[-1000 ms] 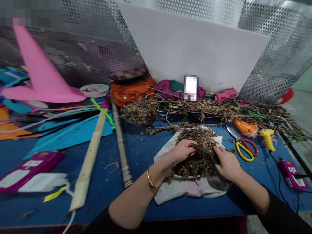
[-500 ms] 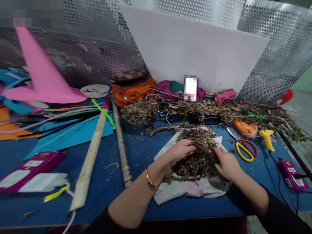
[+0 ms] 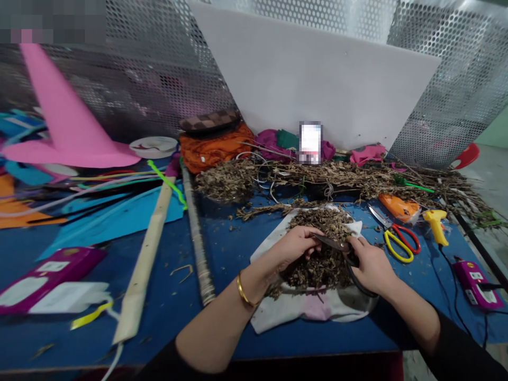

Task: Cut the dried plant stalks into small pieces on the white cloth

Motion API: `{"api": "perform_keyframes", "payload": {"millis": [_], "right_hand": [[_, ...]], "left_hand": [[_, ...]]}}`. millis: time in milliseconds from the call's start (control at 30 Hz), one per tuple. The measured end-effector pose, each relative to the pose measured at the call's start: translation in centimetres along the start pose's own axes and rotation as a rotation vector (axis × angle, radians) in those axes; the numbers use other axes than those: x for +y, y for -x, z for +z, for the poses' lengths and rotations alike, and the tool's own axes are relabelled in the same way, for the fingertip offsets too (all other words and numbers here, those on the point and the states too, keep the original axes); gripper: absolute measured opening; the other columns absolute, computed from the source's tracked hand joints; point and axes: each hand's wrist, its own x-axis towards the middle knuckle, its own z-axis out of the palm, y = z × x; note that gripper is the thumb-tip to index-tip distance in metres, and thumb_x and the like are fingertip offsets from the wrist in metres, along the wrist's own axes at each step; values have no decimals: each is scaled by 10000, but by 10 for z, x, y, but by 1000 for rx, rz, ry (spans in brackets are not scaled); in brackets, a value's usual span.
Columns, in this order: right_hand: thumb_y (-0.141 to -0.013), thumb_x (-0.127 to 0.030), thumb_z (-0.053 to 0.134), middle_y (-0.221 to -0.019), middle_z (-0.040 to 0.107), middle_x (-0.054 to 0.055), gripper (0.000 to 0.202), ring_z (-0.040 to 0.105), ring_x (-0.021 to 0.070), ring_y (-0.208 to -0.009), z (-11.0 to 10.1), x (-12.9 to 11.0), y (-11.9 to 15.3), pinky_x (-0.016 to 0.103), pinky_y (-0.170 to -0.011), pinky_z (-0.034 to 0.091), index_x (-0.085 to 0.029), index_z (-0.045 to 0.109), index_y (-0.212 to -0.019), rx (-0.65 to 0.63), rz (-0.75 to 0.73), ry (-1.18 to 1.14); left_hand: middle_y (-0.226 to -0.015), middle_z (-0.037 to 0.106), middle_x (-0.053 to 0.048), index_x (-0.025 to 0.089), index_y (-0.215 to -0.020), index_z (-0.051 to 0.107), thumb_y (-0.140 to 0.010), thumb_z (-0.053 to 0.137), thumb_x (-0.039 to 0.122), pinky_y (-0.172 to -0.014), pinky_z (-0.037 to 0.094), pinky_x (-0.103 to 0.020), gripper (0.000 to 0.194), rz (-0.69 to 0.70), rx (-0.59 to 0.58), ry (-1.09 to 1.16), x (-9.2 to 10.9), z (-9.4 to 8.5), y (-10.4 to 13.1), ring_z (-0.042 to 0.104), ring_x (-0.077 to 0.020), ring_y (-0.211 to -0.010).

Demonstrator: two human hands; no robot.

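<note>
Black-handled scissors (image 3: pixel 334 243) are in my right hand (image 3: pixel 369 264), its fingers wrapped round the handles and the blades pointing left. The blade tips reach the fingers of my left hand (image 3: pixel 299 246), which are pinched together; what they hold is too small to make out. Both hands are over a heap of dry, crumbled plant bits (image 3: pixel 313 272). Beneath the heap lies a white cloth (image 3: pixel 273 315) with a pinkish patch, spread on the blue table (image 3: pixel 222 338).
Red-and-yellow-handled scissors (image 3: pixel 398 242) and a yellow glue gun (image 3: pixel 436 226) lie at right. Dry stalks (image 3: pixel 357 180) run along the back. Left are a wrapped stick (image 3: pixel 198 248), a pale wooden strip (image 3: pixel 145 270) and a pink cone hat (image 3: pixel 65 116).
The scissors in my right hand have tilted slightly, and their blades look closer to level. My left hand has barely moved.
</note>
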Motion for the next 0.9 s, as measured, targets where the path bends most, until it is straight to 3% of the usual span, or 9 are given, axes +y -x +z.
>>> {"api": "perform_keyframes", "payload": {"millis": [200,433,733,900], "right_hand": [[-782,-264,462,-1019,560,71,375,543,190,-866,-3,0,0,246,-677,330,-197,417,-1149,-60,3,21],[-764,-278,474,-1053,539,77,425,540,199,-872,-2,-3,0,254,-678,338,-197,396,-1174,-45,-8,43],[-753,-206,470,-1012,569,70,388,555,184,-859,0,-1,0,240,-681,340,-200,414,-1136,-97,4,24],[-763,-232,469,-1063,546,81,442,543,194,-912,3,1,0,248,-722,356,-193,385,-1195,-66,-21,21]], "left_hand": [[-605,569,12,112,-788,631,-670,528,277,-397,321,-161,228,22,-25,-42,-5,-3,-3,384,-48,-432],[-478,467,50,137,-612,568,-646,496,256,-364,250,-167,143,48,-17,-169,-1,0,-1,354,-54,-390],[-462,422,69,134,-658,591,-614,501,264,-367,270,-161,164,-5,-4,-79,-2,0,-2,325,-47,-381],[-466,431,63,132,-659,583,-619,494,254,-368,262,-160,156,1,-4,-65,-2,0,-1,325,-50,-387]]}}
